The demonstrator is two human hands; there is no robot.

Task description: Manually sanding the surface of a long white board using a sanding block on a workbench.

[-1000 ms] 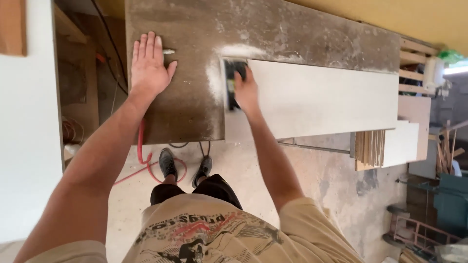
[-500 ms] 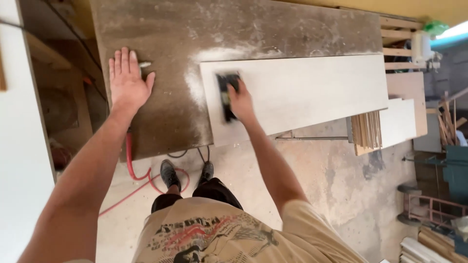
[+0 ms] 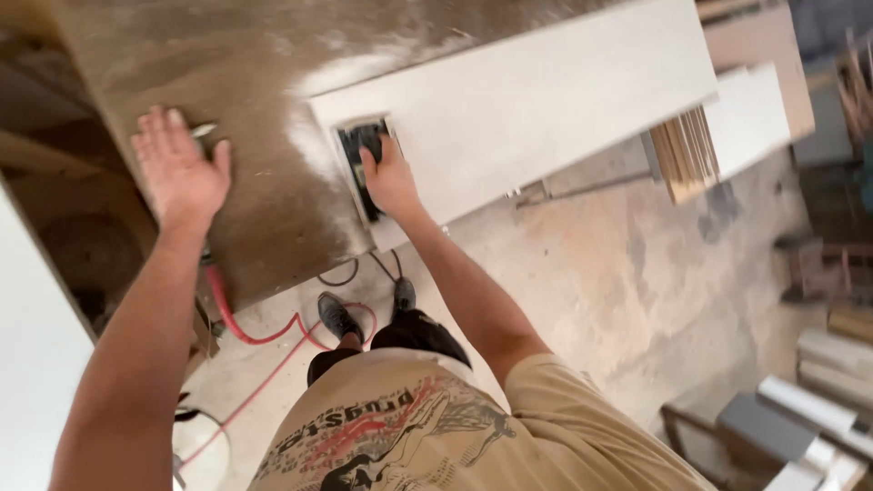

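I take the long white board [image 3: 546, 109] as my landmark: it lies flat on the dusty brown tabletop [image 3: 227, 55], with its far end running out past the tabletop's edge over the floor. At the board's near end, right on the corner closest to me, my right hand [image 3: 391, 182] is closed over the top of a dark block-shaped sander [image 3: 359, 168], fingers wrapped on its body and palm bearing down, which I judge keeps the pad flat against the board's face. Left of the board, well apart from it, my left hand [image 3: 182, 168] lies open and spread, palm down on the bare tabletop, gripping nothing; it looks like a brace that steadies my lean over the work. A small pale object [image 3: 202, 130] lies just beside its fingertips; I cannot tell what it is. Pale dust fans across the tabletop beside the board's near end, next to the sander. Below the board's near corner, on the floor, a red hose [image 3: 264, 336] curls by my dark shoes [image 3: 338, 315]. Beyond the board's overhanging end, a stack of thin panels [image 3: 687, 150] stands on edge.
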